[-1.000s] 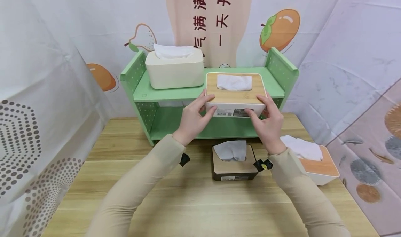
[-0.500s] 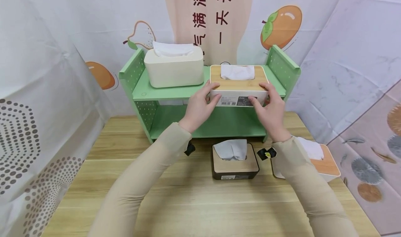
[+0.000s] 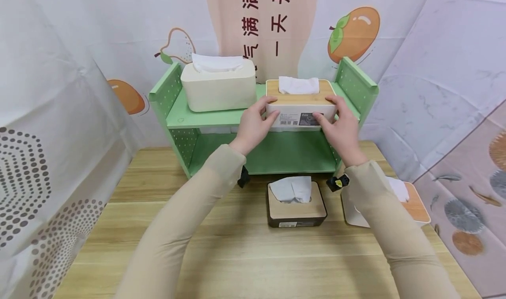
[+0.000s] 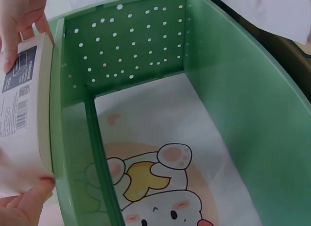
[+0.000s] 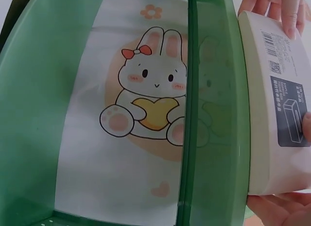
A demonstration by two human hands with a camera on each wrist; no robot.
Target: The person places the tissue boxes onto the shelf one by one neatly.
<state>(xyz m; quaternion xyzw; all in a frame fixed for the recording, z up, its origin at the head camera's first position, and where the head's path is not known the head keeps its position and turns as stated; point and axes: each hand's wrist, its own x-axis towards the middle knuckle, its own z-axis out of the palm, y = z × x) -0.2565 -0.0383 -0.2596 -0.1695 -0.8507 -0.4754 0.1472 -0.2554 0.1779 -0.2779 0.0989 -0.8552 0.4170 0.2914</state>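
Observation:
A white tissue box (image 3: 286,116) with a bamboo lid and a tissue in its slot is at the right part of the green rack's top shelf (image 3: 219,117). My left hand (image 3: 254,125) grips its left end and my right hand (image 3: 341,130) its right end, thumbs on the labelled front, fingers over the lid's corners. In the left wrist view the box (image 4: 29,124) lies against the shelf's edge, with my left hand (image 4: 26,206) at its lower corner. The right wrist view shows the box base (image 5: 260,114) against the shelf too, my right hand (image 5: 282,209) below.
A cream tissue box (image 3: 221,90) stands left on the same shelf. On the wooden table (image 3: 245,264) sit a black tissue box with a wood lid (image 3: 296,211) and, partly behind my right sleeve, a white one with an orange-brown lid (image 3: 417,204). Rack side panels (image 3: 357,86) rise at both ends.
Both hands have moved the white bamboo-lidded tissue box back and slightly right, from in front of the top shelf onto it. Its lid is tilted less towards me now. The other boxes stay put.

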